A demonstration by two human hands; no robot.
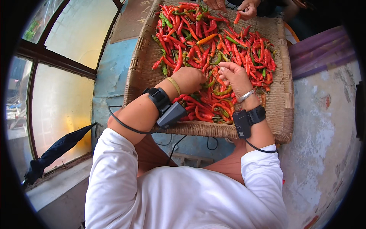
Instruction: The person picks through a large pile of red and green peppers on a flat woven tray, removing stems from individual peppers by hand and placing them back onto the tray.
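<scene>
A large heap of chili peppers (pixel 183 28), mostly red with some green and orange, lies in a woven basket tray (pixel 133 80) in front of me. My left hand (pixel 189 79) is over the middle of the heap, back upward, with its fingers curled down among the peppers. Those fingertips are hidden, so what they grip does not show. To its right, my right hand (pixel 233 79) is just above the peppers, thumb and fingers drawn together toward the left hand. Anything between these fingertips is too small to make out.
Across the tray, another person's hands (pixel 248 8) work at the far rim, one pinching a red pepper (pixel 237 18). A framed window (pixel 63 114) and a folded dark umbrella (pixel 57 149) are at left. A purple cloth (pixel 320 51) hangs at right beside a worn wall (pixel 320 122).
</scene>
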